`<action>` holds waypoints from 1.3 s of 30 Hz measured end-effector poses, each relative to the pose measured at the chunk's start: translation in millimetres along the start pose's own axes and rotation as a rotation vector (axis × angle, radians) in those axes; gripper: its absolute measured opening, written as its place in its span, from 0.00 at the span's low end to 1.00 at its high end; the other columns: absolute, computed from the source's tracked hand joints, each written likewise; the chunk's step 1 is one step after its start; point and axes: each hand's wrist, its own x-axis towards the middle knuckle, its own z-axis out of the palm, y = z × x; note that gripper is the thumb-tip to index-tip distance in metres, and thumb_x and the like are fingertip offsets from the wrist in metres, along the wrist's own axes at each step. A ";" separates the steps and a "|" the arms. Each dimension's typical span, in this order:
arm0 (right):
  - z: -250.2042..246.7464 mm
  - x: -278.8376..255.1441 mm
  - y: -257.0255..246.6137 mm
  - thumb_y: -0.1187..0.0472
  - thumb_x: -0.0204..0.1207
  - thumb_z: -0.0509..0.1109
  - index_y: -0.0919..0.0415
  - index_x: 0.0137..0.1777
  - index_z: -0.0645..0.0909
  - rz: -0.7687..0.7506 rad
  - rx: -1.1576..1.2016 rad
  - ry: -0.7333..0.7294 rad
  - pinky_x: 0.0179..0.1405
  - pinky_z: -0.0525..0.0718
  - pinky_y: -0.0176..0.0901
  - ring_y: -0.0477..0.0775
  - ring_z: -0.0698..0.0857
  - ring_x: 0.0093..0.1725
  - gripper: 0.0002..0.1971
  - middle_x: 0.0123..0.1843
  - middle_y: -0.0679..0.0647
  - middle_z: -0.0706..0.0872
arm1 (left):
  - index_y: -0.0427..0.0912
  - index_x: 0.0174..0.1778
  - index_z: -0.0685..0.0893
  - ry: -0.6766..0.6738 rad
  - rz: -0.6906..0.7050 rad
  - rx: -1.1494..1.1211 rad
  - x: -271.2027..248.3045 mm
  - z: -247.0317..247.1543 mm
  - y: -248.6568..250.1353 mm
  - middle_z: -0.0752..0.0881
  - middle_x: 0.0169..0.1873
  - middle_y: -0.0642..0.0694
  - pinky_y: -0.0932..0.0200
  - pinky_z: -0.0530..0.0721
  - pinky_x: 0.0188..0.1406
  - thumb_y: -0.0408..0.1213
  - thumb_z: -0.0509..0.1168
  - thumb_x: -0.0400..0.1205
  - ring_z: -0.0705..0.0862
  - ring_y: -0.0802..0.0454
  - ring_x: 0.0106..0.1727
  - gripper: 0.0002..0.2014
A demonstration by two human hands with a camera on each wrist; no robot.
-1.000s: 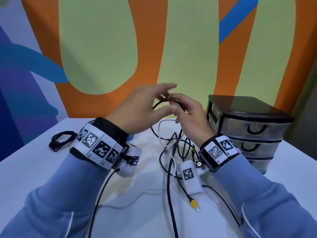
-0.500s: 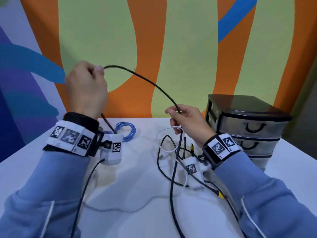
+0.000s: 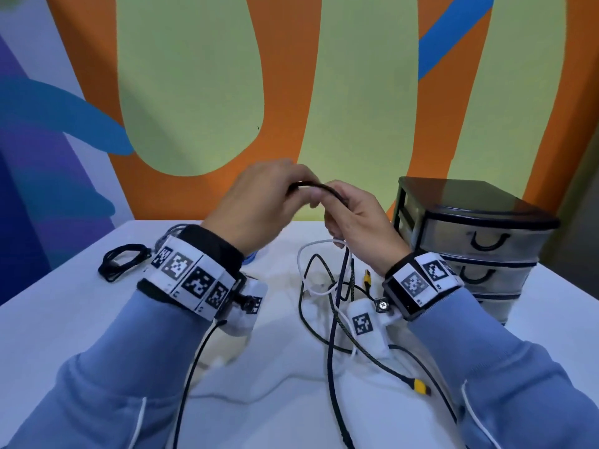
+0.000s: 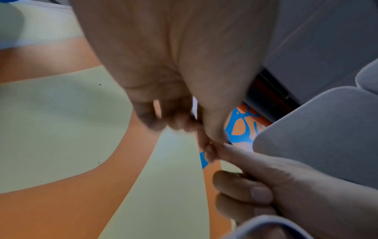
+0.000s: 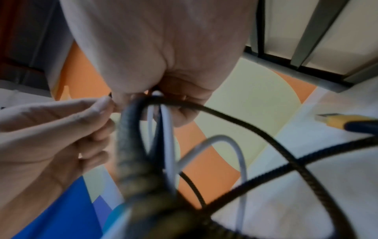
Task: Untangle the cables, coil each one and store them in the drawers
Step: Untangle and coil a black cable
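My left hand (image 3: 296, 189) and right hand (image 3: 337, 205) meet in the air above the table, both pinching a short arc of the black braided cable (image 3: 312, 186). The rest of that cable hangs from the right hand into a tangle (image 3: 337, 296) with a white cable (image 3: 311, 251) and a yellow-tipped plug (image 3: 421, 387). In the right wrist view the braided cable (image 5: 131, 145) and white strands (image 5: 169, 137) run up into my right hand's curled fingers (image 5: 184, 113). The left wrist view shows blurred left fingers (image 4: 175, 119) touching the right hand (image 4: 266, 186).
A black three-drawer unit (image 3: 479, 234) stands at the right, all drawers closed. A coiled black cable (image 3: 123, 260) lies at the far left of the white table (image 3: 64, 319). A bit of blue cable (image 3: 251, 259) peeks out behind my left wrist.
My left hand, which had drawn the black cable high and to the left, has swung back to the right hand, bringing the cable into a short loop between them.
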 end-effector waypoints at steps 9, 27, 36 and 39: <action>-8.7 -0.6 19.9 0.49 0.93 0.62 0.59 0.50 0.84 0.329 0.101 0.122 0.32 0.83 0.43 0.51 0.76 0.34 0.16 0.40 0.53 0.79 | 0.49 0.30 0.90 0.945 -0.661 -0.516 -9.0 -67.5 -57.9 0.88 0.34 0.53 0.51 0.76 0.41 0.43 0.69 0.74 0.80 0.53 0.35 0.08; -11.8 5.7 1.4 0.52 0.93 0.61 0.48 0.54 0.86 0.123 0.075 0.248 0.48 0.74 0.45 0.45 0.78 0.41 0.12 0.42 0.46 0.82 | 0.34 0.49 0.90 0.272 -0.503 -0.632 -4.1 -22.6 -17.1 0.71 0.23 0.54 0.67 0.65 0.19 0.42 0.65 0.93 0.65 0.57 0.21 0.15; -8.8 6.3 13.0 0.54 0.92 0.62 0.55 0.54 0.86 0.175 -0.060 0.303 0.45 0.80 0.38 0.46 0.84 0.39 0.11 0.43 0.52 0.88 | 0.51 0.47 0.86 0.666 -0.415 -0.549 -6.3 -28.0 -29.9 0.70 0.28 0.43 0.36 0.67 0.26 0.54 0.63 0.91 0.65 0.43 0.30 0.15; -6.0 3.5 14.3 0.52 0.93 0.61 0.57 0.54 0.86 0.260 -0.076 0.208 0.44 0.80 0.41 0.50 0.84 0.39 0.14 0.43 0.54 0.89 | 0.51 0.47 0.85 0.692 -0.409 -0.547 -8.2 -29.5 -30.5 0.68 0.29 0.41 0.34 0.68 0.26 0.55 0.62 0.92 0.64 0.41 0.30 0.15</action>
